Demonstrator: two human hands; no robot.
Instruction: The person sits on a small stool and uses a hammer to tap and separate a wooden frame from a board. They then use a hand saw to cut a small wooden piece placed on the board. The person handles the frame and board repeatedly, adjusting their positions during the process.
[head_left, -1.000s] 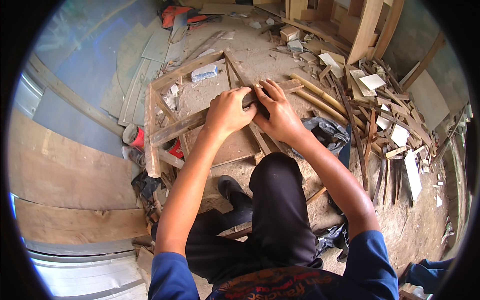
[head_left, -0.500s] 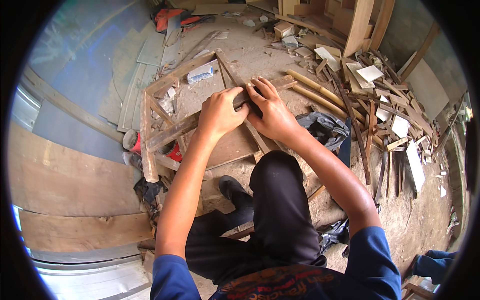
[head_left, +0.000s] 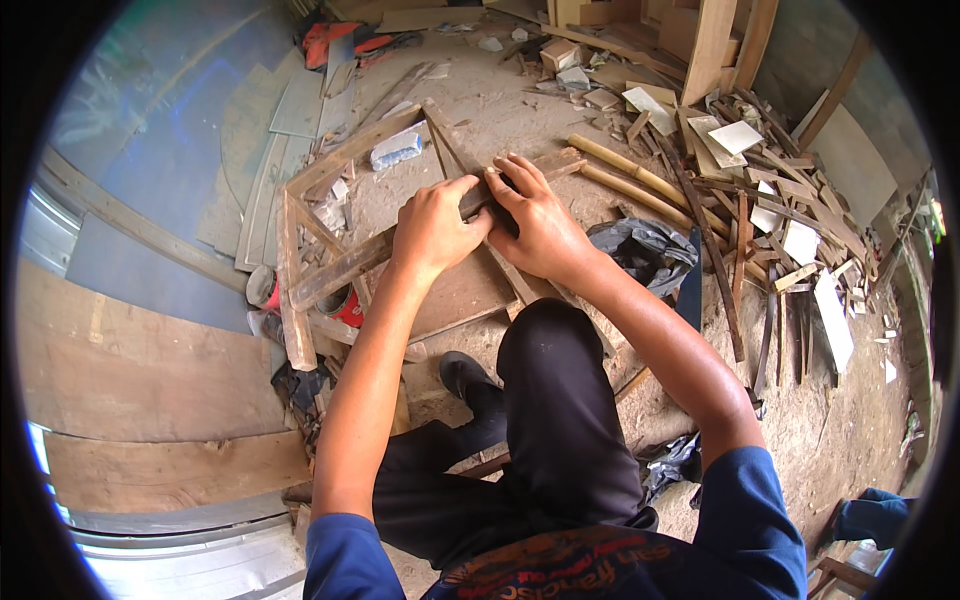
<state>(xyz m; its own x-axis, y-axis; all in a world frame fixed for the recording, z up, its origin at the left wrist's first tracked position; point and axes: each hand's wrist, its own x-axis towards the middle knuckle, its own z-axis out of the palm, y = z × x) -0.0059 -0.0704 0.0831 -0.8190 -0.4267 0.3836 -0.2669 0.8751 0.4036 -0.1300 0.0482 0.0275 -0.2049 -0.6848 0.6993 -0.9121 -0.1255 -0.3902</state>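
A weathered wooden bar (head_left: 342, 270) lies slantwise across an old wooden frame (head_left: 356, 147) in front of me. My left hand (head_left: 432, 228) is closed around the left end of a dark block-like piece (head_left: 473, 204) resting along the bar. Curled over the same dark piece from the right is my right hand (head_left: 535, 218), its fingers bent across the top. The two thumbs come close together at the near side. Most of the dark piece is covered by my fingers, so its exact kind cannot be made out.
A blue-and-white block (head_left: 396, 151) lies inside the frame's outline. Red cans (head_left: 344, 306) stand by its left side. To the right are bamboo poles (head_left: 632, 168), a black plastic bag (head_left: 648, 255) and heaped wood scraps (head_left: 790, 215). A plywood sheet (head_left: 140, 360) covers the left.
Both hands keep their grip on the dark piece and stay nearly in place on the bar. The whole view has shifted slightly.
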